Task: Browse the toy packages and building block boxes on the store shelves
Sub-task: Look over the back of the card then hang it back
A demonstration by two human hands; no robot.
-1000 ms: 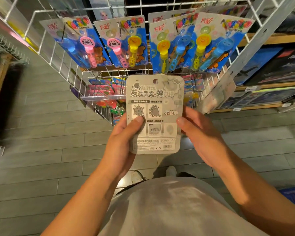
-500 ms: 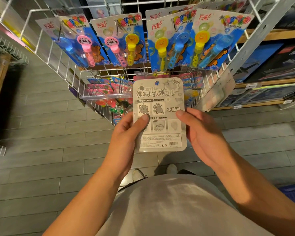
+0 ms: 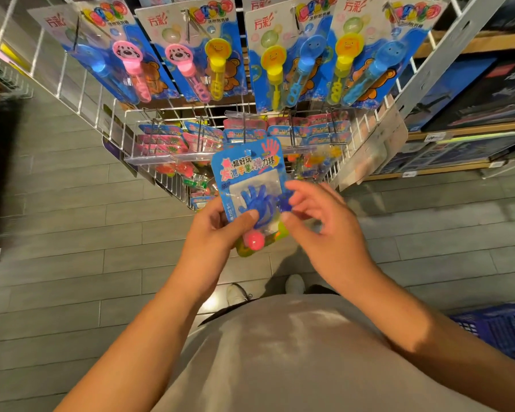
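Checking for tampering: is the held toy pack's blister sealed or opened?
Seems sealed: toy pack in left hand shows its blue toy hand under plastic.

The flat carded toy package (image 3: 249, 185) has been turned over: its grey printed back faced up before, and now its blue front with the blue sticky hand and pink ball shows. The left hand (image 3: 217, 230) still grips its lower left edge, thumb now over the blister. The right hand (image 3: 324, 230) has loosened, fingers spread at the right edge.
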